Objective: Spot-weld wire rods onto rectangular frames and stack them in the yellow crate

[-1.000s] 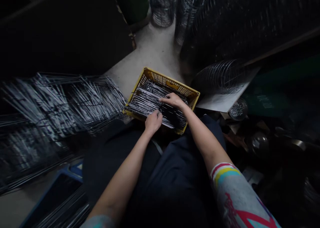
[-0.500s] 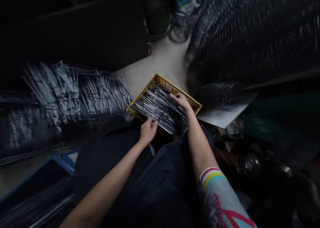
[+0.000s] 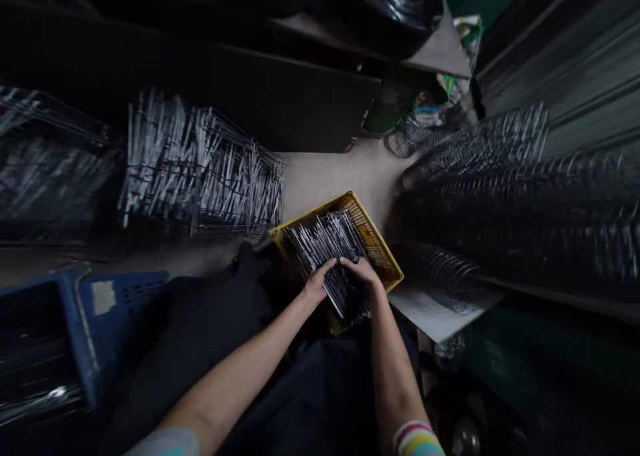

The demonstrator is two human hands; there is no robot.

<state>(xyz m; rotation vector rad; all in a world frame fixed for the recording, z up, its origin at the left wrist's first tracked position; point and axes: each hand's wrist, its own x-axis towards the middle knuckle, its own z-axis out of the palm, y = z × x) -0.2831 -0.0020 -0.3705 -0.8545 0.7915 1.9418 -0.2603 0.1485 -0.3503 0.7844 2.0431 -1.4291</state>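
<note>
Yellow basket: the basket (image 3: 370, 233) was seen just below and right of the frame's centre, its rim turned askew, with the dark clothed legs close below it.
Metal rods: a bunch of thin rods (image 3: 325, 239) was held within the yellow walls, laid roughly side by side, with their upper ends fanned unevenly and their lower ends lost in shadow.
Left hand: the hand (image 3: 316, 283) was set against the lower left side of the bunch, thumb extended over the rods; the fingers were hidden, so how far they were closed, or whether any rods were gripped, could not be told.
Right hand: the hand (image 3: 363, 271) was placed on the opposite side, fingers bent downward and thumb pointed at the left one, the two tips nearly met; a firm hold could not be confirmed.
Handling of the rods: even pressure from both sides was judged best, with the thumbs kept on top so that the rods stayed parallel; a hard squeeze from one side was thought likely to splay or tangle them, and fingertips were best kept off the loose ends.
Left of the frame: a stack of wirework (image 3: 205, 169) was seen, with a blue crate (image 3: 115, 296) at lower left.
Right of the frame: wire rings (image 3: 450, 276) were blurred above a pale board (image 3: 430, 317).
</note>
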